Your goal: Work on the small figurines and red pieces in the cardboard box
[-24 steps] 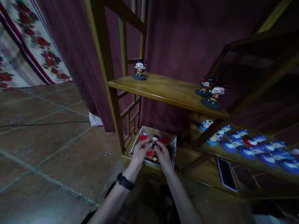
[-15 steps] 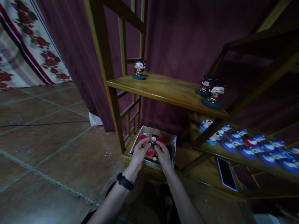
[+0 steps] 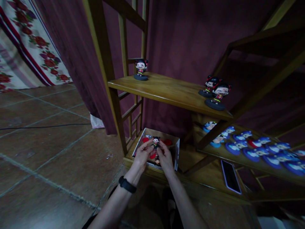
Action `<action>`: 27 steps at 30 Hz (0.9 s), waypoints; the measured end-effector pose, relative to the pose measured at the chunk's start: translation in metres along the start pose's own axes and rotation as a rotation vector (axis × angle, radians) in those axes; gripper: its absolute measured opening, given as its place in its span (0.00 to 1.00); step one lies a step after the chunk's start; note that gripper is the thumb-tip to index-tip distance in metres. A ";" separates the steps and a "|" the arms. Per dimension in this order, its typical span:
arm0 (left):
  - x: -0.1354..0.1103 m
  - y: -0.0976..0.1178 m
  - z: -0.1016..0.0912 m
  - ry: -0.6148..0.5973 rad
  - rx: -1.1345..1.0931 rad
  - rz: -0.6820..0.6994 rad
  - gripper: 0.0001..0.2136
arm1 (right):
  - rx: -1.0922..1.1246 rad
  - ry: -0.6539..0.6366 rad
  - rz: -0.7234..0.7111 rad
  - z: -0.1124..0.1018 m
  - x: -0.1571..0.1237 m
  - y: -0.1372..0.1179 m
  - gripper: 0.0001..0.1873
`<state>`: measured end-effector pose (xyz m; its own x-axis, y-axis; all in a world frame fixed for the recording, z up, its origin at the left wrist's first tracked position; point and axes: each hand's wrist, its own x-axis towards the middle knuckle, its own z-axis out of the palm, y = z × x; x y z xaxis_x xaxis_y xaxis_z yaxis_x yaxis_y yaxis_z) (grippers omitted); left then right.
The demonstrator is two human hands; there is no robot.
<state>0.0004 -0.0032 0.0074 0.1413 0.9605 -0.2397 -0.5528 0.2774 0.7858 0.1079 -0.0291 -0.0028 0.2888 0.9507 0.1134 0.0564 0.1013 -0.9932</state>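
Observation:
Both my hands meet over an open cardboard box [image 3: 176,152] on the lowest wooden shelf. My left hand [image 3: 141,156] and my right hand [image 3: 165,157] pinch a small black-haired figurine [image 3: 156,141] between their fingertips, holding it upright just above the box. Inside the box lie red round bases [image 3: 167,142] and another small figurine [image 3: 157,161]. A black watch sits on my left wrist.
One figurine [image 3: 141,69] stands on the middle shelf [image 3: 171,92] at the left, two figurines [image 3: 215,91] at its right end. Several blue figures [image 3: 252,148] lie on a lower right shelf. A phone [image 3: 230,176] lies on the bottom board. Tiled floor and a curtain at left.
The figurine and both hands have stayed over the box with only a slight shift upward; the view has drifted a little.

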 end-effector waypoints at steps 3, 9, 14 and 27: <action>-0.001 0.002 0.000 0.007 -0.042 -0.044 0.20 | -0.055 -0.009 -0.037 0.001 -0.002 -0.002 0.22; -0.001 0.005 -0.001 -0.001 -0.063 -0.086 0.19 | -0.142 -0.009 -0.072 0.002 -0.006 -0.008 0.22; -0.002 0.008 0.000 0.015 -0.002 -0.093 0.18 | -0.094 -0.016 -0.076 0.003 -0.006 -0.013 0.20; -0.004 0.002 0.004 0.033 0.216 0.041 0.18 | 0.017 0.030 0.011 0.003 0.000 -0.014 0.14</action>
<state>0.0023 -0.0063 0.0121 0.0933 0.9709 -0.2204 -0.3680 0.2393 0.8985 0.1039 -0.0299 0.0108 0.3176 0.9426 0.1032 0.0374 0.0963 -0.9947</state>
